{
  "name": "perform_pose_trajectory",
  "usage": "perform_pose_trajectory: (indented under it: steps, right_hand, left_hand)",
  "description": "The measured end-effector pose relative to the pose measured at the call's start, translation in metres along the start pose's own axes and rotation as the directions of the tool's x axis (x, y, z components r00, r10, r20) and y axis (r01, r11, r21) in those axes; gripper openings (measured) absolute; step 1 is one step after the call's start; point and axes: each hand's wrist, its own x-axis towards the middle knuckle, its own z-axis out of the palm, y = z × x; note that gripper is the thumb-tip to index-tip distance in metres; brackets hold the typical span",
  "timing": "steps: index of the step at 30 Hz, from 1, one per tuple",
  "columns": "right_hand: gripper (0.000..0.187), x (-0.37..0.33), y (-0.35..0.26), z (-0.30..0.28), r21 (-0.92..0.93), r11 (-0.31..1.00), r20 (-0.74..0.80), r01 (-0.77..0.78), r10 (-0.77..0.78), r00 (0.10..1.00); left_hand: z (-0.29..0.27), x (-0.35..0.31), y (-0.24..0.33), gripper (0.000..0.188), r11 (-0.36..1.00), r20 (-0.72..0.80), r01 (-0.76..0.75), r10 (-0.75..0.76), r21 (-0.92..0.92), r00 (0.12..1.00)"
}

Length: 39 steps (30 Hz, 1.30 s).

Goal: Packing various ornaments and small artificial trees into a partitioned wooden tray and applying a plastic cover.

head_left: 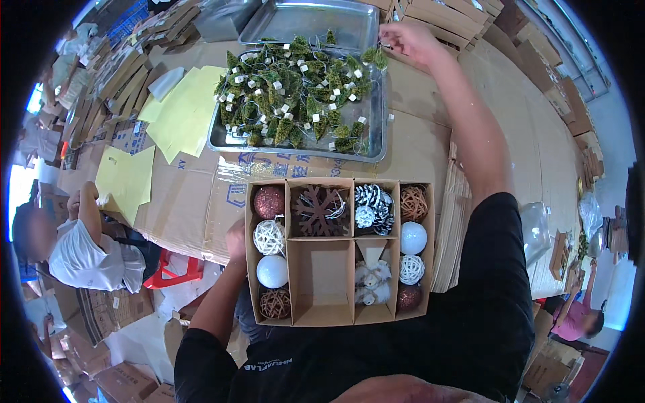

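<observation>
A divided cardboard box (322, 317) is tilted toward me at my chest, with my left hand (236, 243) closed on its left wall, fingers partly hidden. Balls in red glitter, white and woven brown fill its side columns. Brown snowflakes (321, 211), frosted pine cones (373, 207) and fluffy white ornaments (372, 282) lie in inner compartments; the lower middle one shows bare cardboard. My right hand (411, 43) reaches out to the far right corner of a metal tray (295, 154) heaped with small green tree ornaments (282, 101). Its fingers pinch at a green tree ornament (377, 59) hanging beneath them.
Another metal tray (309, 23) stands behind the full one. Yellow sheets (185, 114) lie on the cardboard-covered table to the left. Stacked cardboard pieces (453, 221) are right of the box. A seated person (94, 248) is at the left beside a red stool (176, 271).
</observation>
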Motion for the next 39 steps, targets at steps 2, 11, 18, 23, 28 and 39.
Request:
perform_pose_trajectory:
  steps: [2,11,18,23,28,39]
  right_hand:
    - [0.018,-0.009,-0.012,-0.001,-0.069,0.998,0.021,-0.009,0.010,1.000]
    - [0.024,-0.052,-0.032,0.025,0.151,0.988,0.000,-0.034,0.035,0.999]
    - [0.025,-0.079,-0.020,0.043,0.571,0.821,0.081,0.026,-0.088,0.993]
    - [0.021,-0.093,0.015,0.088,-0.042,0.965,-0.096,0.259,-0.262,0.960]
    - [0.025,-0.090,0.085,0.121,-0.654,0.620,0.298,0.433,-0.315,0.901]
    - [0.035,-0.090,0.097,0.152,-0.882,0.226,0.367,0.413,-0.221,0.904]
  left_hand:
    - [-0.002,0.001,0.001,0.017,1.000,0.012,0.018,-0.019,0.009,1.000]
    - [-0.028,0.019,0.038,0.023,0.996,0.052,0.040,-0.036,-0.076,0.998]
    - [-0.006,0.007,0.009,0.021,1.000,0.004,-0.022,0.022,-0.004,1.000]
    - [-0.007,0.006,0.010,0.019,1.000,0.020,0.020,-0.020,-0.004,1.000]
    - [-0.019,0.016,0.031,0.023,0.997,0.071,0.072,-0.069,-0.042,0.995]
    - [-0.031,0.025,0.047,0.009,0.998,0.058,0.049,-0.047,-0.031,0.997]
